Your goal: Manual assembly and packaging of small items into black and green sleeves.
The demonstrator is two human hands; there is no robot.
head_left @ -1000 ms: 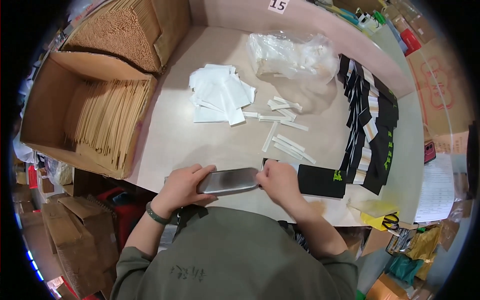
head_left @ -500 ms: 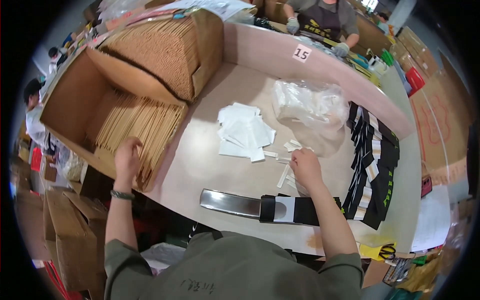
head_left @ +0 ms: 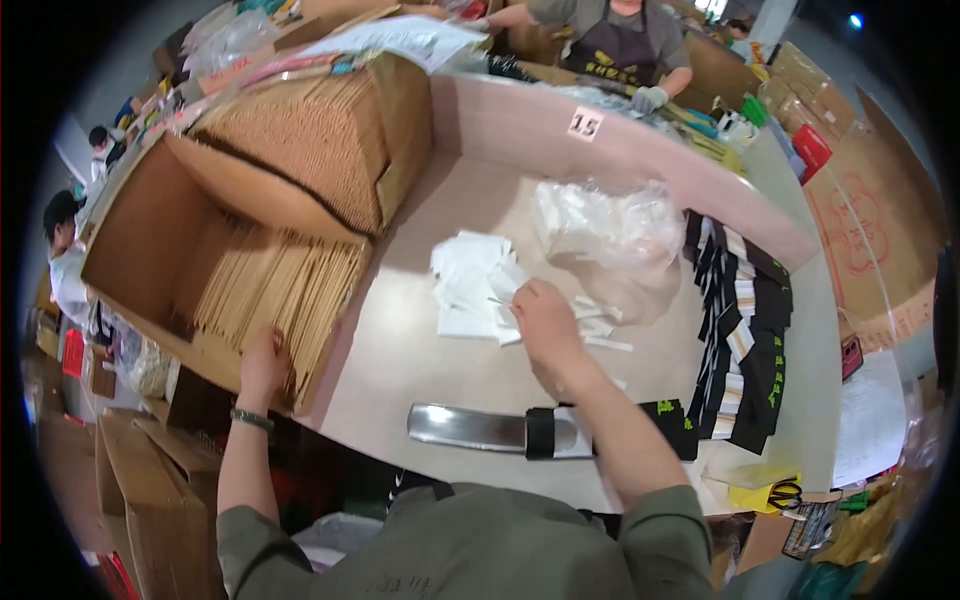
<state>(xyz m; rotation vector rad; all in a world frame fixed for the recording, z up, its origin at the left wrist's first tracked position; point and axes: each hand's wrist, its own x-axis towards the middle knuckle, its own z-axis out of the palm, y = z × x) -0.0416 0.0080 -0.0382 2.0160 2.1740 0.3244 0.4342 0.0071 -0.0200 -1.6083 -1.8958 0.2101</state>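
Note:
My left hand (head_left: 265, 362) rests at the near edge of an open cardboard box (head_left: 215, 350), against a row of thin tan pieces (head_left: 275, 285) packed in it. Its fingers are curled, and whatever they grip is hidden. Over the table, my right hand (head_left: 545, 318) has its fingertips pinched at the right edge of a loose pile of white paper pieces (head_left: 472, 280). What lies between those fingertips is too small to make out. Small white strips (head_left: 597, 312) lie beside that hand. Under my right forearm is a curved shiny metal plate (head_left: 465, 425) with black-and-white bands (head_left: 555, 432) around its right part.
A second cardboard box (head_left: 405, 130) full of tan pieces stands behind the first. A clear plastic bag (head_left: 605, 220) of white material lies at the back. Overlapping black bands (head_left: 765, 350) line the right side. A low partition (head_left: 690, 155) separates a gloved co-worker (head_left: 625, 45).
My right hand has moved left from the small white strips to the edge of the paper pile. My left hand stays at the box front. The whole view has shifted slightly.

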